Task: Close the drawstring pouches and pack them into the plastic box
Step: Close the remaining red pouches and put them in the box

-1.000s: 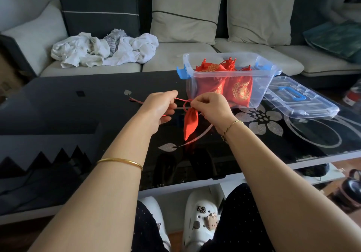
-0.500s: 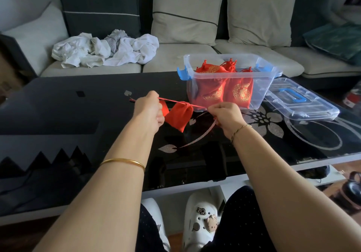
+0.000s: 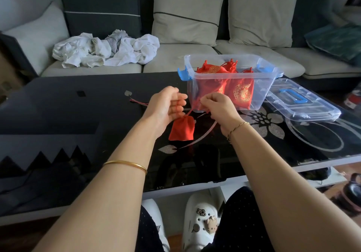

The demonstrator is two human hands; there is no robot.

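Note:
A small red drawstring pouch [image 3: 182, 128] hangs over the black table, its neck drawn tight. Its red cord runs up from the neck to both hands. My left hand [image 3: 166, 107] has the cord looped across its loosely curled fingers, palm turned to the right. My right hand [image 3: 216, 106] pinches the cord just in front of the box. The clear plastic box [image 3: 259, 93] with blue latches stands at the back right of the table and holds several red pouches with gold embroidery [image 3: 242, 90].
The box's clear lid [image 3: 300, 105] with a blue handle lies flat to the right of the box. A loose red cord end [image 3: 138, 101] trails left of my left hand. A sofa with cushions and a heap of white cloth [image 3: 105, 49] stands behind the glass table [image 3: 58, 111].
The hands, spread apart with the cord taut and the pouch strung between them, have come closer together. The pouch has dropped and hangs below them.

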